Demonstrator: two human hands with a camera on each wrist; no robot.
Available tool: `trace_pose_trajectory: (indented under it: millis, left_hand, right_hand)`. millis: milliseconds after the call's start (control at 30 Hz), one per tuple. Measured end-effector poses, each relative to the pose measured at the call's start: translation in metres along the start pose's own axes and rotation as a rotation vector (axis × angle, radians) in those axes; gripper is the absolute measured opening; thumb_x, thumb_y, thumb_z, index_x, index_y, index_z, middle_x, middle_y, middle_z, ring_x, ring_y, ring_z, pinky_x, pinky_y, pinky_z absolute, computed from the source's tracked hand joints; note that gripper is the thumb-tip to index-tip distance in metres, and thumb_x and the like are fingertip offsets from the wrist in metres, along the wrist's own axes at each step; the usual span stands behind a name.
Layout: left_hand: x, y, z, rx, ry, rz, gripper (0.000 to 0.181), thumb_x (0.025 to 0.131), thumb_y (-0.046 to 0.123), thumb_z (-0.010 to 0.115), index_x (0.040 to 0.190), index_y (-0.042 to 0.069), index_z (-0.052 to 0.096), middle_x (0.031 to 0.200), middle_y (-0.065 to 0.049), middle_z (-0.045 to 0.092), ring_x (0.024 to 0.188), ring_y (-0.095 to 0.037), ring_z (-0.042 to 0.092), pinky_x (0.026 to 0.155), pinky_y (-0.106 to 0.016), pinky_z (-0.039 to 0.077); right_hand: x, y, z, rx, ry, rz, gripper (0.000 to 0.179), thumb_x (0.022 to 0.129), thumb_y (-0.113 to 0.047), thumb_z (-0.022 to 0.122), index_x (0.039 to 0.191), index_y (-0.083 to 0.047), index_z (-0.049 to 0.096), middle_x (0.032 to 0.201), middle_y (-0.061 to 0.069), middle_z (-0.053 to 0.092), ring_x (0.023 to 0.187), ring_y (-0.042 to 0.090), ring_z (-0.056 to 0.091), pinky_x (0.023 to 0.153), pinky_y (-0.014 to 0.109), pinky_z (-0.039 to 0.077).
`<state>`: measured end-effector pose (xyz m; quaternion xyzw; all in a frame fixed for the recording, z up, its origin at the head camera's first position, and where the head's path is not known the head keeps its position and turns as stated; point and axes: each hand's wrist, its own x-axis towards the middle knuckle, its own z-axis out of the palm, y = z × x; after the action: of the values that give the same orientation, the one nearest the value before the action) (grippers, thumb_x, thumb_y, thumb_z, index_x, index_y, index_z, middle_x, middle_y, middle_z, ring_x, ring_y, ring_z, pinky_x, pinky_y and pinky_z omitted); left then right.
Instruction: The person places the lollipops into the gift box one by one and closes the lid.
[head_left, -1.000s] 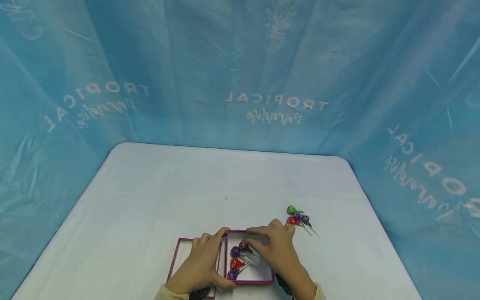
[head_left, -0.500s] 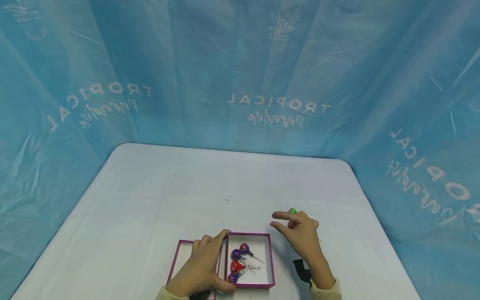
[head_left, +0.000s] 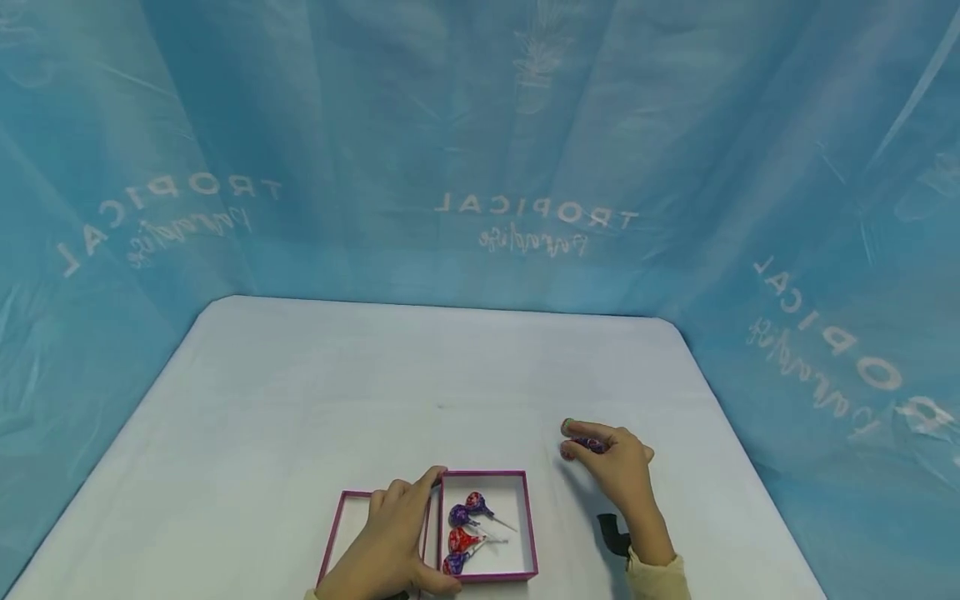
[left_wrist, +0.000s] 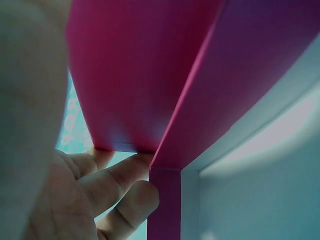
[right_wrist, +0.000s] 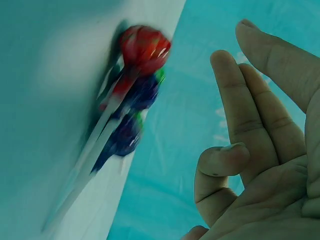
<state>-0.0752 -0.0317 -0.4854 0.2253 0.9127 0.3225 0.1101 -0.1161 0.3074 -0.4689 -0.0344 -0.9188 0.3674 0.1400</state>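
Observation:
My left hand (head_left: 393, 537) spans the left side of a white box with a magenta rim (head_left: 531, 533), thumb at its near corner and forefinger at its far corner. Several lollipops lie inside along that side, among them a red-wrapped one (head_left: 463, 540). In the left wrist view, fingertips press against the magenta wall (left_wrist: 165, 205). My right hand (head_left: 618, 467) hovers over a small bunch of lollipops on the table, thumb and fingers parted. The right wrist view shows a red lollipop (right_wrist: 145, 50) and a dark purple one (right_wrist: 125, 136) apart from the fingers, with green wrapping partly hidden behind.
A second magenta-rimmed tray (head_left: 333, 537) lies against the box's left, partly under my left hand and forearm. The white table (head_left: 360, 375) reaches back to a blue curtain (head_left: 480, 150) that hangs behind and along both sides.
My right hand has left a lollipop in the box and moved right to the loose bunch, its fingers spread apart. My left hand has stayed on the box.

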Motion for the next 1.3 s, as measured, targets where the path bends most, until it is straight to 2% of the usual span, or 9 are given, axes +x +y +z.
trace_pose_trajectory:
  millis: [133,333,433,600,767,1033,1300]
  left_hand:
    - [-0.001,0.0,-0.003,0.018,0.016,0.019,0.138,0.048,0.073,0.087,0.156,0.01,0.028,0.121,-0.002,0.056,0.107,-0.02,0.044,0.084,-0.044,0.03]
    - [0.004,0.001,-0.004,0.024,0.022,0.04,0.137,0.049,0.071,0.088,0.156,0.01,0.029,0.117,-0.003,0.056,0.104,-0.019,0.042,0.081,-0.042,0.028]
    - [0.003,0.001,-0.004,0.026,0.014,0.032,0.138,0.048,0.071,0.089,0.156,0.01,0.029,0.117,-0.003,0.056,0.104,-0.019,0.042,0.082,-0.043,0.029]
    - [0.002,0.001,-0.004,0.024,0.004,0.019,0.139,0.048,0.072,0.088,0.157,0.01,0.028,0.115,-0.002,0.055,0.103,-0.018,0.042,0.082,-0.041,0.028]
    - [0.002,0.002,-0.006,0.026,0.014,0.043,0.138,0.049,0.07,0.089,0.156,0.009,0.028,0.115,-0.004,0.054,0.103,-0.018,0.042,0.083,-0.041,0.029]
    - [-0.001,0.004,-0.008,0.034,0.012,0.029,0.139,0.048,0.071,0.089,0.156,0.008,0.028,0.114,-0.004,0.055,0.101,-0.018,0.041,0.081,-0.04,0.028]
    - [-0.003,0.002,-0.007,0.035,0.016,0.018,0.14,0.048,0.072,0.088,0.156,0.008,0.028,0.112,-0.002,0.054,0.099,-0.016,0.04,0.079,-0.038,0.027]
  right_hand:
    - [0.0,0.005,0.0,-0.052,-0.016,0.06,0.031,0.078,-0.03,0.087,0.107,-0.021,0.08,0.102,0.0,0.078,0.099,0.026,0.063,0.078,0.043,0.016]
    - [0.003,0.009,-0.002,-0.097,-0.031,0.085,0.038,0.076,-0.032,0.089,0.11,-0.02,0.079,0.107,0.005,0.077,0.095,0.029,0.066,0.074,0.045,0.015]
    - [0.003,0.01,0.001,-0.101,-0.034,0.09,0.038,0.075,-0.03,0.09,0.109,-0.018,0.08,0.108,0.007,0.077,0.103,0.031,0.067,0.074,0.045,0.015]
    - [0.001,0.009,0.006,-0.119,-0.042,0.108,0.038,0.075,-0.026,0.089,0.11,-0.016,0.079,0.109,0.01,0.076,0.106,0.035,0.065,0.075,0.046,0.015]
    - [-0.002,0.007,0.005,-0.139,-0.042,0.129,0.038,0.076,-0.024,0.088,0.112,-0.016,0.079,0.112,0.014,0.075,0.111,0.037,0.062,0.08,0.051,0.018]
    - [0.0,0.009,0.009,-0.157,0.029,0.101,0.037,0.072,-0.021,0.091,0.107,-0.016,0.08,0.103,0.015,0.076,0.1,0.035,0.064,0.08,0.053,0.017]
    - [0.002,0.008,0.011,-0.191,0.012,0.1,0.037,0.071,-0.023,0.091,0.106,-0.014,0.08,0.109,0.015,0.075,0.105,0.037,0.063,0.081,0.055,0.018]
